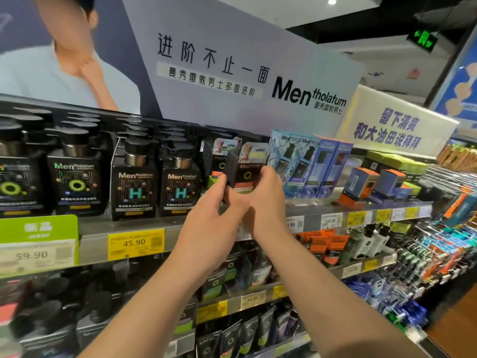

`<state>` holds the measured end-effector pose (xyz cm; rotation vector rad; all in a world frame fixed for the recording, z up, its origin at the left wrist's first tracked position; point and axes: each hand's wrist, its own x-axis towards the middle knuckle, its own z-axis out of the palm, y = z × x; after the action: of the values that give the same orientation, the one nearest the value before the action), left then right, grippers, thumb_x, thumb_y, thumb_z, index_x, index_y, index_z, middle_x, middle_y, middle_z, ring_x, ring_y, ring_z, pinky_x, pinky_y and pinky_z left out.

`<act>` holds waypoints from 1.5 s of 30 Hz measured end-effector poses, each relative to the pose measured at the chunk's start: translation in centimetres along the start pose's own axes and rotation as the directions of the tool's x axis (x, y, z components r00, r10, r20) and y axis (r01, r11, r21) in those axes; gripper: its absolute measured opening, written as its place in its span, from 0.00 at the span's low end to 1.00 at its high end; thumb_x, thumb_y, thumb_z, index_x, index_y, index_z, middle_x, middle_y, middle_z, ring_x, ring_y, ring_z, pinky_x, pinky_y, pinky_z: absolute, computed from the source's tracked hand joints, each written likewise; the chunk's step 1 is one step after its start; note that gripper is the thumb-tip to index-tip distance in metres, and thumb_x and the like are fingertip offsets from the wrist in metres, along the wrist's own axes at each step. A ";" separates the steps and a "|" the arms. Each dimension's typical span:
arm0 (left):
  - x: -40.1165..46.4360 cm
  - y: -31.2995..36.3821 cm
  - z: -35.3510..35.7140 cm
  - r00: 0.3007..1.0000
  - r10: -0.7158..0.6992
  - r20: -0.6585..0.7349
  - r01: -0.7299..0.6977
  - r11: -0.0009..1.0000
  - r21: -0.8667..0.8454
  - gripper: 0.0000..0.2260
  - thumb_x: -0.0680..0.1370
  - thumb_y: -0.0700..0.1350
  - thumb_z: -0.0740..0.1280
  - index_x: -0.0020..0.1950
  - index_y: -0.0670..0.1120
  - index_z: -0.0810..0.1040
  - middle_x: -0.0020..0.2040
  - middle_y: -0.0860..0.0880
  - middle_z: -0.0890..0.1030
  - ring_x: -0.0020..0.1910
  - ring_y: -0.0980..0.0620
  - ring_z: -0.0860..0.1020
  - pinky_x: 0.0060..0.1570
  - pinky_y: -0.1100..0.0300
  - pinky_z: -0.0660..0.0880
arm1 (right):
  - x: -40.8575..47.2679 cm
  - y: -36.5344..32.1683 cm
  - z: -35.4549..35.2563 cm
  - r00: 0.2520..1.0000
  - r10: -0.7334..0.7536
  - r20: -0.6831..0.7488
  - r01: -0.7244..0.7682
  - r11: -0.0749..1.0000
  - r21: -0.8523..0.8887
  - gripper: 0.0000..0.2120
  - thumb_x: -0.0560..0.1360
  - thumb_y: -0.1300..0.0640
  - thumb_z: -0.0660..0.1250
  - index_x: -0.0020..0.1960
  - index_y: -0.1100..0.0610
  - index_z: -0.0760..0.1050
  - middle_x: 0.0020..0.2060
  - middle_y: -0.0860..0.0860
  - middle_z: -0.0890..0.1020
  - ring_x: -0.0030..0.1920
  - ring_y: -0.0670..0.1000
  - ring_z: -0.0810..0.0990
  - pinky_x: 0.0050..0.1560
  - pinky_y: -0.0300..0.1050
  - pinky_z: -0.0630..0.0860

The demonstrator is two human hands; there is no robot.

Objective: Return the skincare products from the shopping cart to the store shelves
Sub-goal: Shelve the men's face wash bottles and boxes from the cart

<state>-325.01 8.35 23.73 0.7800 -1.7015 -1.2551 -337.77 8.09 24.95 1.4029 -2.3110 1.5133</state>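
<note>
Two hands meet at the picture's centre, both on one dark box (244, 167) held upright just above the top shelf (180, 229). The left hand (216, 215) comes in from 7 o'clock, thumb and fingers pinching the box's left edge and lower corner. The right hand (268, 200) comes in from 5 o'clock, fingers curled round the box's right side. The box front reads "Men" over a green "O". Behind it at 11 o'clock stands one like box (219, 157). At 9 o'clock four black bottles (133, 182) front the row: two marked "Mentholatum" with a green "O", two with a teal "H". At 3 o'clock stand four blue boxes (309, 164), two of them reading "Men". Yellow tag (136, 244) reads "45.90"; green tag (38, 244) "59.90". The banner (232, 73) at 12 o'clock reads "Mentholatum" and "进阶不止一面".
</note>
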 end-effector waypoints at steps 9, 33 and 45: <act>0.5 0.1 -0.3 0.997 -0.048 0.058 0.049 0.999 -0.007 0.33 0.81 0.61 0.62 0.83 0.61 0.52 0.81 0.60 0.60 0.70 0.64 0.62 0.68 0.58 0.63 | 0.1 0.6 2.7 0.997 0.048 0.056 -0.043 0.996 -0.082 0.34 0.71 0.40 0.76 0.69 0.55 0.69 0.62 0.51 0.77 0.60 0.54 0.78 0.60 0.58 0.78; 1.7 0.3 0.3 0.992 -0.105 0.073 0.113 0.987 -0.112 0.33 0.82 0.59 0.64 0.83 0.63 0.51 0.82 0.59 0.57 0.68 0.62 0.60 0.63 0.57 0.64 | 2.1 0.0 3.0 0.995 0.099 0.030 -0.087 0.954 -0.287 0.29 0.74 0.42 0.74 0.67 0.51 0.64 0.57 0.48 0.80 0.57 0.52 0.80 0.67 0.58 0.69; 1.8 -0.3 0.0 0.997 -0.050 0.064 0.055 0.994 -0.092 0.31 0.81 0.57 0.65 0.82 0.63 0.55 0.77 0.60 0.65 0.63 0.64 0.67 0.61 0.58 0.64 | 3.0 0.3 3.7 0.987 0.154 -0.042 -0.159 0.944 -0.289 0.12 0.80 0.52 0.66 0.61 0.48 0.67 0.53 0.46 0.80 0.61 0.53 0.77 0.66 0.61 0.66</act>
<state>-325.78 6.76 23.95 0.7410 -1.6673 -1.3979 -338.23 3.39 24.25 1.1510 -2.5574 1.1449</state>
